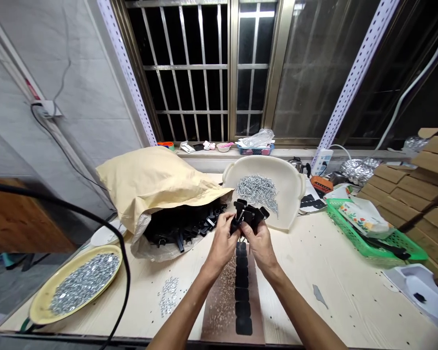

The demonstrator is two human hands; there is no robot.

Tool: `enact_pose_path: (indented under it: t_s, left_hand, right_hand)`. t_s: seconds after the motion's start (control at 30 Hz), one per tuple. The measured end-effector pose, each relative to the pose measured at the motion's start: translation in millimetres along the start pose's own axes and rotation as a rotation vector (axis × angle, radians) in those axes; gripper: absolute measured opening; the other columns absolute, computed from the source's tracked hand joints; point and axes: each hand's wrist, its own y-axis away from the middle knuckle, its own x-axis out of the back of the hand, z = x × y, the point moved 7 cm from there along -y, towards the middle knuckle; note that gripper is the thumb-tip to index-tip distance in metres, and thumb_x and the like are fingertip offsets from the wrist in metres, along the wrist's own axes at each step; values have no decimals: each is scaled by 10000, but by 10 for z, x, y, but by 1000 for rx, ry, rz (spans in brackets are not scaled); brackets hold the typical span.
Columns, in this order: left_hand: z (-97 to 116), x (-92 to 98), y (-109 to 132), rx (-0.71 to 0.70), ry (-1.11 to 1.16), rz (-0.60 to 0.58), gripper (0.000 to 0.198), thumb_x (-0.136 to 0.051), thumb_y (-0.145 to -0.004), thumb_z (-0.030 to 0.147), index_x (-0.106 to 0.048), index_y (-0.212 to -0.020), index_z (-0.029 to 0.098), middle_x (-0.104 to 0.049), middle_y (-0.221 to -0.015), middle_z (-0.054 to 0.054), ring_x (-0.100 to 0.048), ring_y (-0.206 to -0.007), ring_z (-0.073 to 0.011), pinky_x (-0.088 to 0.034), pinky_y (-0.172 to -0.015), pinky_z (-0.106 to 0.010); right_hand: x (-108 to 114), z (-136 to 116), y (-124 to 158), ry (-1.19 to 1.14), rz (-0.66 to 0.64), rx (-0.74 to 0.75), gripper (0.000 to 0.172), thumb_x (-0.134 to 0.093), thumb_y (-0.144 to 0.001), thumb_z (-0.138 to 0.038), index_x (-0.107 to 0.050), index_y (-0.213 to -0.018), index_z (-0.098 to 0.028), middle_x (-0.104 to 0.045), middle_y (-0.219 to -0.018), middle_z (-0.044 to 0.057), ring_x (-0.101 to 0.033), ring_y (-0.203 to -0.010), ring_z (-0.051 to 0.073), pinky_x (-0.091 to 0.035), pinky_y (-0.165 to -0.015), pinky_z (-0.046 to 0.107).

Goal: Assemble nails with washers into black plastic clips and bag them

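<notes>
Both my hands meet above the middle of the table, fingers closed round a cluster of black plastic parts point(242, 208) with flat square ends. My left hand point(221, 243) pinches the cluster from the left. My right hand point(261, 243) grips several of these parts from the right, its thumb toward the middle. A thin metal piece, perhaps a screw, shows between the fingers. Below the hands, a row of black square pads point(242, 294) lies along a brown board point(219, 316) strewn with pale crumbs. Behind them stands a white basin point(290, 194) with a heap of screws point(259, 192).
At left, a paper sack point(156, 175) lies open, full of black plastic parts. A yellow dish point(40, 311) holds metal washers, and loose washers point(169, 294) lie nearby. A green basket point(372, 248) and stacked cardboard boxes point(412, 194) stand right. A black cable point(126, 272) crosses the left foreground.
</notes>
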Motion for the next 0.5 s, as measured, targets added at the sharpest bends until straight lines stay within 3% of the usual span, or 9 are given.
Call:
enact_pose_path:
  t_s: [0.17, 0.23, 0.37, 0.5]
  left_hand:
    - [-189, -233, 97, 366, 526, -221, 396, -649, -762, 388, -631, -1077, 149, -638, -1026, -107, -588, -981, -235, -436, -893, -369]
    - [-208, -284, 154, 447, 697, -266, 430, -649, -759, 431, -632, -1086, 152, -659, -996, -110, -605, -948, -230, -451, -868, -374]
    - [-126, -242, 183, 388, 646, -236, 428, -645, -755, 465, -662, -1061, 166, -677, -1008, -99, -594, -997, -233, -438, -901, -368]
    - [-52, -143, 168, 257, 460, -118, 401, -671, -745, 406, -665, -1078, 183, -672, -1078, -77, -555, -1090, -236, -395, -967, -352]
  right_hand:
    - [4, 96, 27, -244, -99, -226, 439, -671, -730, -401, -571, -1077, -150, -665, -1030, 90, -633, -941, 232, -500, -852, 387]
    - [20, 81, 57, -248, -99, -241, 458, -692, -706, -391, -568, -1078, -155, -667, -1037, 88, -636, -946, 234, -508, -838, 381]
    - [67, -19, 143, 26, -94, -108, 446, -700, -688, -365, -588, -1073, -169, -671, -1051, 86, -628, -972, 239, -493, -861, 388]
    - [152, -171, 229, 396, 45, 156, 371, -651, -715, -349, -620, -1048, -189, -675, -1016, 80, -630, -920, 245, -489, -843, 398]
